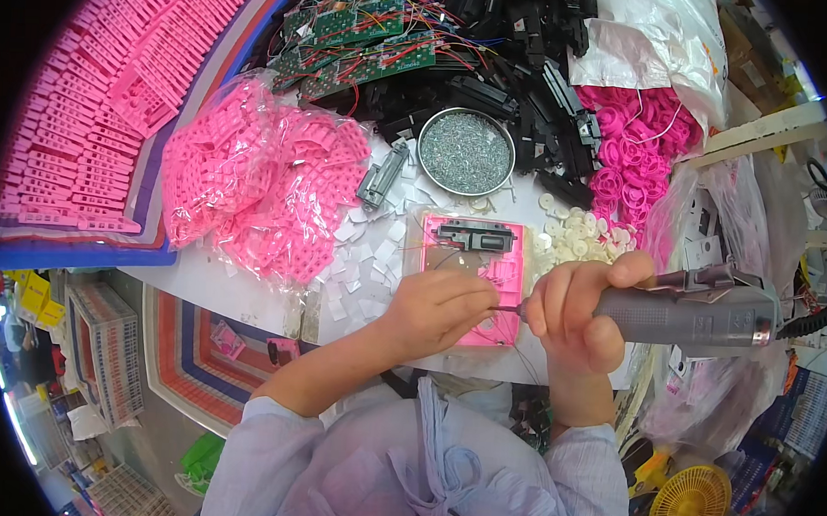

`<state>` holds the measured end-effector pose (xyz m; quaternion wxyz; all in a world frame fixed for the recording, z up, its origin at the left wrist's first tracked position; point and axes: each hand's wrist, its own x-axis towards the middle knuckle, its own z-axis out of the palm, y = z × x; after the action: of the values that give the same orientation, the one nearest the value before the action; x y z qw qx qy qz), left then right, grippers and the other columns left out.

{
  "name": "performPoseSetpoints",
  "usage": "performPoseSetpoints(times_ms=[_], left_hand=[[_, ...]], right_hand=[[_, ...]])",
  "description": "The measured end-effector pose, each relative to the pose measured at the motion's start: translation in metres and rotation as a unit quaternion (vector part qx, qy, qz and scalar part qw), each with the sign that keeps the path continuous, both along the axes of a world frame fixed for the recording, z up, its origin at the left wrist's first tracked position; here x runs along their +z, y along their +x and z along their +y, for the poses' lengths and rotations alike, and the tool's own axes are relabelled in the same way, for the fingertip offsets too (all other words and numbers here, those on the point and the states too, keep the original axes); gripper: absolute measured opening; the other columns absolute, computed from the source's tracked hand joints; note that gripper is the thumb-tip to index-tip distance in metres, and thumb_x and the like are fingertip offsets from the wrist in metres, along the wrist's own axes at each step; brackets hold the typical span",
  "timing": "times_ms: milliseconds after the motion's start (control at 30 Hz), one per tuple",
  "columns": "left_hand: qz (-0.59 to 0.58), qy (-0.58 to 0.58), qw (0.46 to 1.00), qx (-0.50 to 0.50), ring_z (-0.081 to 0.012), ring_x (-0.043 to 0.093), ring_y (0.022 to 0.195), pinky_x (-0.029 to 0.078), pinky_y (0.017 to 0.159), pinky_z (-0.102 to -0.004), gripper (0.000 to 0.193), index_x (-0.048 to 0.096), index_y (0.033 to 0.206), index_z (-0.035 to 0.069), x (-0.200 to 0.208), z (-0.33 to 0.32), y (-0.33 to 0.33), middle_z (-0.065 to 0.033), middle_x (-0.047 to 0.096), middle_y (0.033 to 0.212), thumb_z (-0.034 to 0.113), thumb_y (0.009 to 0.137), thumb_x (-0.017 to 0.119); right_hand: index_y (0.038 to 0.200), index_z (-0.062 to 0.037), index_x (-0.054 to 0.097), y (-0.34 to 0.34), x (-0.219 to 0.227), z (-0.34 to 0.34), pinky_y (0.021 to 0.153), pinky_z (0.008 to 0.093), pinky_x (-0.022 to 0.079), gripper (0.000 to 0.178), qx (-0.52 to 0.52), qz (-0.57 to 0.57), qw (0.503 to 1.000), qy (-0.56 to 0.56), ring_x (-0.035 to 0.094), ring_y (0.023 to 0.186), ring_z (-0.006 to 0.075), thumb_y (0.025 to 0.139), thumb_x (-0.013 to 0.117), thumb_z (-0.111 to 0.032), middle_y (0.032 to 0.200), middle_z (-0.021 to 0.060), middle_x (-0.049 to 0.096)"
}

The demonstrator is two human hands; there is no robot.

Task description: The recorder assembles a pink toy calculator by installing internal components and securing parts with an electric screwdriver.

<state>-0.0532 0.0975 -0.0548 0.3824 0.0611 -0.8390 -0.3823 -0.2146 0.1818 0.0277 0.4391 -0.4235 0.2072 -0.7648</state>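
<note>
My right hand (577, 311) is wrapped around a grey electric screwdriver (678, 318), held level with its bit pointing left. My left hand (441, 310) is closed in a pinch at the bit's tip; whatever its fingers hold is too small to make out. Both hands are over a pink plastic housing (510, 262), with a black module (474, 237) set across its far end. Thin wires run over the housing, and my left hand hides part of it. Beyond it stands a round metal tin (422, 157) full of small screws.
Bagged pink parts (251, 177) and scattered white squares (344, 273) lie left. Green circuit boards (367, 48) and black modules (531, 106) are piled behind. Cream discs (571, 237) and pink rings (630, 166) sit right. A blue-edged tray (81, 257) holds stacked pink pieces.
</note>
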Motion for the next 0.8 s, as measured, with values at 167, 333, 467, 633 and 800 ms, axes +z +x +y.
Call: performPoseSetpoints(times_ms=[167, 333, 467, 633, 800], left_hand=[[0.045, 0.038, 0.998, -0.003, -0.0252, 0.068, 0.082, 0.054, 0.066, -0.0351, 0.026, 0.066, 0.103, 0.007, -0.01, 0.003, -0.003, -0.008, 0.07, 0.101, 0.007, 0.079, 0.075], [-0.116, -0.014, 0.984, 0.133, -0.0234, 0.06, 0.1, 0.042, 0.088, -0.0442, 0.03, 0.068, 0.106, 0.01, 0.005, -0.008, -0.018, -0.0021, 0.067, 0.103, 0.023, 0.08, 0.075], [-0.225, -0.143, 0.946, 0.183, -0.0228, 0.054, 0.108, 0.03, 0.095, -0.0476, 0.034, 0.069, 0.108, 0.016, -0.008, -0.02, -0.023, 0.0027, 0.065, 0.109, 0.026, 0.077, 0.076], [-0.204, -0.176, 0.944, 0.191, -0.0207, 0.054, 0.103, 0.03, 0.092, -0.0463, 0.031, 0.07, 0.105, 0.018, -0.017, -0.022, -0.024, 0.0057, 0.064, 0.104, 0.022, 0.075, 0.075], [-0.201, -0.163, 0.946, 0.197, -0.0207, 0.054, 0.102, 0.031, 0.092, -0.0463, 0.03, 0.069, 0.103, 0.017, -0.021, -0.021, -0.024, 0.0058, 0.064, 0.106, 0.021, 0.074, 0.076]], right_hand=[[0.123, -0.0132, 0.043, 0.002, 0.005, 0.005, 0.054, 0.0317, 0.043, 0.043, 0.006, -0.005, 1.0, 0.024, 0.045, 0.057, 0.014, 0.091, 0.07, -0.015, 0.063, 0.0011, 0.046], [0.125, -0.01, 0.045, -0.011, -0.018, -0.016, 0.051, 0.031, 0.043, 0.039, -0.112, 0.093, 0.989, 0.014, 0.045, 0.054, 0.0117, 0.091, 0.064, -0.007, 0.066, 0.0009, 0.05], [0.114, -0.0029, 0.046, -0.032, -0.057, -0.046, 0.059, 0.0291, 0.051, 0.033, -0.18, 0.109, 0.973, 0.097, 0.06, 0.065, 0.0144, 0.086, 0.064, 0.002, 0.074, 0.0072, 0.058], [0.11, -0.006, 0.047, -0.031, -0.07, -0.057, 0.055, 0.0331, 0.05, 0.03, -0.198, 0.143, 0.959, 0.142, 0.05, 0.055, 0.012, 0.086, 0.059, 0.006, 0.074, 0.0069, 0.055], [0.102, -0.0049, 0.046, -0.027, -0.081, -0.059, 0.054, 0.0308, 0.049, 0.026, -0.22, 0.193, 0.942, 0.163, 0.051, 0.054, 0.0123, 0.085, 0.059, 0.008, 0.073, 0.0074, 0.055]])
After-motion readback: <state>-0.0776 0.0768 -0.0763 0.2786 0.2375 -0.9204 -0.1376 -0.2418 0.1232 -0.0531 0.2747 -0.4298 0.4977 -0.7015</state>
